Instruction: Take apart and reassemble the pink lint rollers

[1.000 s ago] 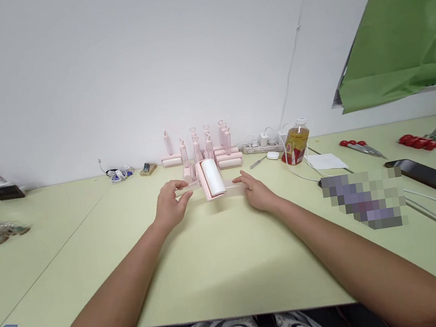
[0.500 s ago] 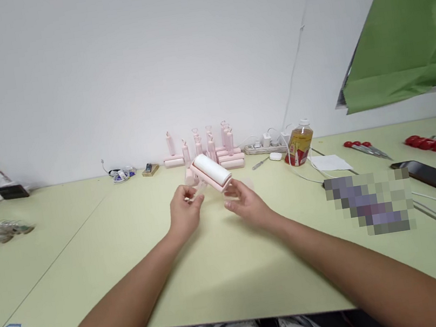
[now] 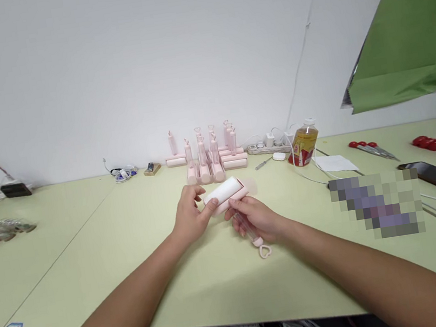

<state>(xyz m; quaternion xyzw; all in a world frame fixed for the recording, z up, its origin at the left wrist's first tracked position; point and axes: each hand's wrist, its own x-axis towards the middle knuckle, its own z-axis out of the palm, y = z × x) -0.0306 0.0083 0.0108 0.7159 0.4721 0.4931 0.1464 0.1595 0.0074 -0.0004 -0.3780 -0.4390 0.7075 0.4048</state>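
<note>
Head cam, L grip (image 3: 189, 219) pinching lint roller (image 3: 225, 191), R grip (image 3: 257, 218) clasping handle (image 3: 257, 241), bottle (image 3: 302, 144) label unreadable.

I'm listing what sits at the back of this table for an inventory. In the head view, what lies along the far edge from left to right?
Black box → coiled cable → small brown box → standing pink lint rollers → power strip → bottle of amber liquid → red-handled tools.
</note>
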